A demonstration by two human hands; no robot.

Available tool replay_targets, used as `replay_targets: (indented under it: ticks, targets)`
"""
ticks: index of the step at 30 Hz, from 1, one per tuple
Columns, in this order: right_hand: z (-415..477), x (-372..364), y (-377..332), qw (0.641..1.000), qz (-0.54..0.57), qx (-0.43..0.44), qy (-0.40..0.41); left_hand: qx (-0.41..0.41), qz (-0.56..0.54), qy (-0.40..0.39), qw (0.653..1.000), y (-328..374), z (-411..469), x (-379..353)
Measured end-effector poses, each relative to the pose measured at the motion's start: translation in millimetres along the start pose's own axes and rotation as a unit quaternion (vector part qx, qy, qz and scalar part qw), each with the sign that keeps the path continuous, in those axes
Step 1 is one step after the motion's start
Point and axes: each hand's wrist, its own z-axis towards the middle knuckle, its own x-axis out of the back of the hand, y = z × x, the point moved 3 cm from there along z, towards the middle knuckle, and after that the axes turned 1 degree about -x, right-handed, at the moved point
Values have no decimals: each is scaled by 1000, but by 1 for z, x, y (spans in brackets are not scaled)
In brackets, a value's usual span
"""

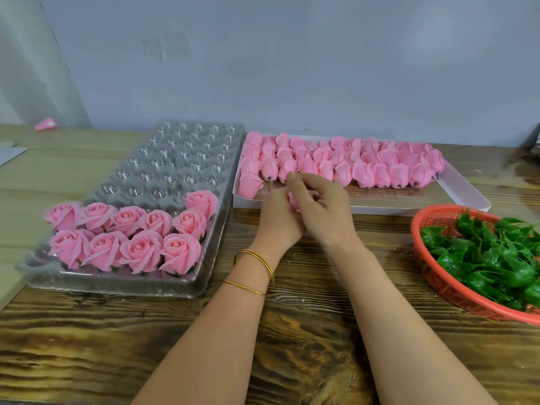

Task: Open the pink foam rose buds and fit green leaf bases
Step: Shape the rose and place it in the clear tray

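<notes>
- A clear cell tray (175, 159) lies on the left of the table (292, 331). Its near cells hold ten opened roses (140, 252), faces up, with green showing under some; the cells behind are bare.
- The left hand (277, 213), two thin bangles (257, 270) on its wrist, is curled under and around a pink foam bud (293, 201), holding it from the left side.
- That bud sits between the two hands, just in front of the white tray's near edge and clear of the table. Only a sliver of pink shows between the fingers, so I cannot tell which way its long axis runs.
- The right hand (324, 209) closes over the same bud from the right. Its forefinger and thumb are raised together at the top, seemingly pinching a petal edge; the other fingers are bent round the bud.
- A white tray (423, 197) behind the hands carries rows of closed buds (362, 171) lying on their sides, stub ends toward the person. Its near strip is bare.
- A red basket (438, 285) of green leaf bases (496, 258) stands at the right, well apart from the hands and nearer the right one.
- By my reading, the bud is mid-opening. The base must come from the right, so the right hand is the natural one to fetch it while the left holds the bud. The finished rose then goes left, to the next bare cell.
</notes>
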Motion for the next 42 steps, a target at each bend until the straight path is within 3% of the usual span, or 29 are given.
replay_targets:
  ticks: [14, 18, 23, 29, 33, 38, 42]
  targets:
    - [-2, -8, 10, 998, -36, -32, -35, -45, 129, 22, 990, 6, -4, 4]
    - [-2, -8, 11, 997, -30, -39, -62, -27, 81, 9, 996, 5, -3, 1]
    - [-3, -3, 11, 995, -5, -43, -91, -30, 124, 4, 992, 5, -2, -2]
    - [-3, 0, 11, 986, -14, -72, -147, 49, 72, 17, 996, -2, -5, 2]
    - [-1, 1, 9, 992, 13, -80, -101, 7, 114, 40, 993, 2, -4, 8]
    - [2, 8, 0, 993, 96, -48, 38, -3, 54, 69, 996, 4, -7, 10]
    - [2, 4, -1, 996, 67, -38, 51, 10, 53, 65, 996, 5, -6, 10]
